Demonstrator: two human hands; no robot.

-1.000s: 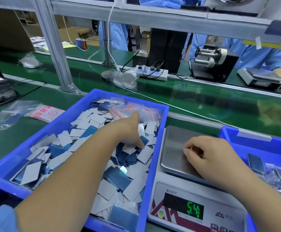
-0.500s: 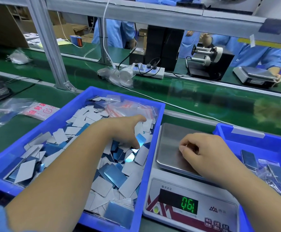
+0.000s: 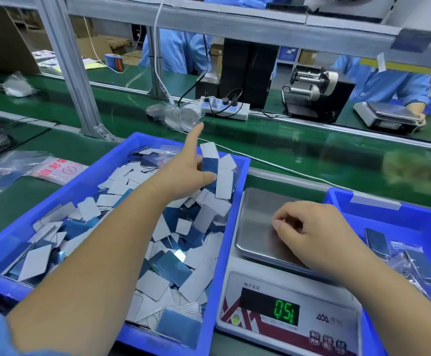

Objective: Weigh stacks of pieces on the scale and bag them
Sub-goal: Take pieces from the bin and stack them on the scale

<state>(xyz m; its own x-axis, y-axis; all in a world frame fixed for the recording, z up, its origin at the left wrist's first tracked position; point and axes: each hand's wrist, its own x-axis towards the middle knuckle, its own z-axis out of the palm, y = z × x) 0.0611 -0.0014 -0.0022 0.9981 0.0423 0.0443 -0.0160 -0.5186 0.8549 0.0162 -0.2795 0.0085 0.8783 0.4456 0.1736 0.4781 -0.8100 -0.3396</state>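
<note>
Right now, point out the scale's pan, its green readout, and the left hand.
scale's pan (image 3: 258, 222): head view, bare steel left of the right hand.
green readout (image 3: 286, 311): head view, middle of the lit digits.
left hand (image 3: 186, 173): head view, back of the hand, above the left bin.

Green bench (image 3: 299, 160) carries: blue bin (image 3: 235, 201) lower left, scale (image 3: 286, 314) lower centre, second blue bin (image 3: 342, 201) right, plastic bags (image 3: 29, 168) left, power strip (image 3: 224, 109) upper centre.
</note>
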